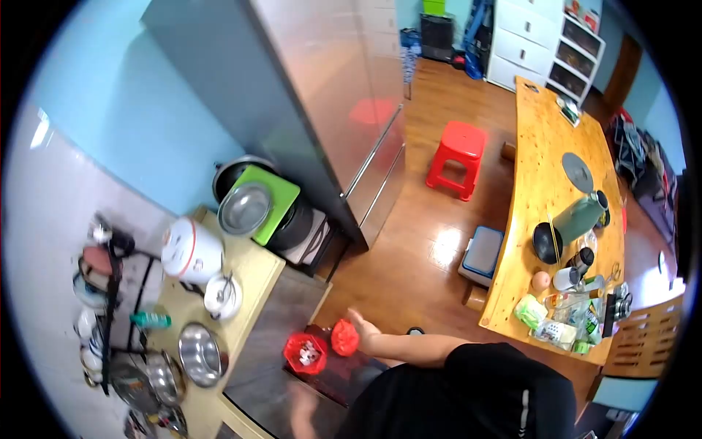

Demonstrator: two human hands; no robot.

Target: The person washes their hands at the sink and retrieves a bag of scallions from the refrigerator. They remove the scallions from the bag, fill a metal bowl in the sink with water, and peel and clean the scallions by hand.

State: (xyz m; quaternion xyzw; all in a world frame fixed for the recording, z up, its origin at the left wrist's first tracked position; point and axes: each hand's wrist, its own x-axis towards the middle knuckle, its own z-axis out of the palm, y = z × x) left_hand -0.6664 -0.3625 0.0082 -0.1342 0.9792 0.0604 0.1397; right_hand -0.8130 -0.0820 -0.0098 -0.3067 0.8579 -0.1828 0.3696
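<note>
A red bowl-shaped container (305,353) with pale and dark pieces in it stands on a dark board (335,374) over the grey counter. Just right of it is a crumpled red bag (344,337). My right hand (365,334) holds this bag at its right side, the thumb showing at the top and the other fingers largely hidden. Below the red container, over the counter, my left hand (303,401) is smeared by motion, and its fingers cannot be made out.
A steel basin (202,354), a rice cooker (192,250) and a white pot (222,296) stand on the counter. The refrigerator (307,95) rises ahead. A red stool (463,143) and a wooden table (541,168) with a flask and bowl are at the right.
</note>
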